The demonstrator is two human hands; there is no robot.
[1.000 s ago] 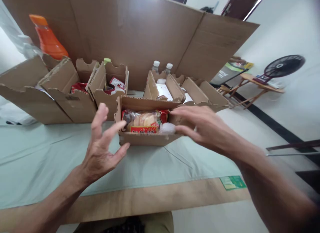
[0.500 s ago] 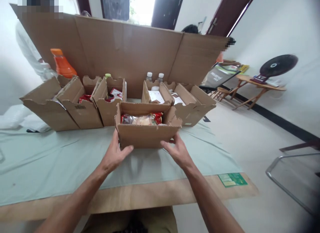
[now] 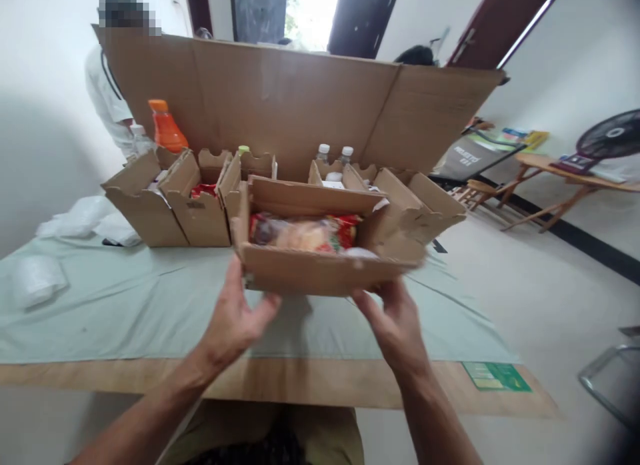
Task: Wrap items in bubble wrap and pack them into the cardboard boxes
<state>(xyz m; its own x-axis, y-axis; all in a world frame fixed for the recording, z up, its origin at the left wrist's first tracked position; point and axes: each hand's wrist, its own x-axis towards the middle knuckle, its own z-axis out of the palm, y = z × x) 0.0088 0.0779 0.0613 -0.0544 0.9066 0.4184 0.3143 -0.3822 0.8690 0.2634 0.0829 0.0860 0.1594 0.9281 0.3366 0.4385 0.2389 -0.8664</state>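
Between my hands is a long open cardboard box [image 3: 320, 270], raised above the cloth and tilted so its inside shows. My left hand [image 3: 240, 308] grips its lower left corner, thumb along the front. At the lower right corner, my right hand [image 3: 395, 322] grips it the same way, its fingers partly hidden underneath. Inside lies a packaged food bag [image 3: 300, 235] with red and clear parts, blurred by motion. Behind the held box stands a row of similar cardboard boxes, one at the left [image 3: 207, 215] with a red packet [image 3: 203, 190] in it.
A tall cardboard panel [image 3: 300, 105] stands behind the row. An orange bottle [image 3: 167, 128] and clear bottles with white caps [image 3: 346, 154] stand near it. Plastic-wrapped bundles [image 3: 37, 278] lie at left on the green cloth [image 3: 175, 318]. A person [image 3: 107, 85] is behind the panel.
The cardboard box has come up and closer to me, held in both hands, and tilts more. My view has turned slightly left, so the background sits further right.
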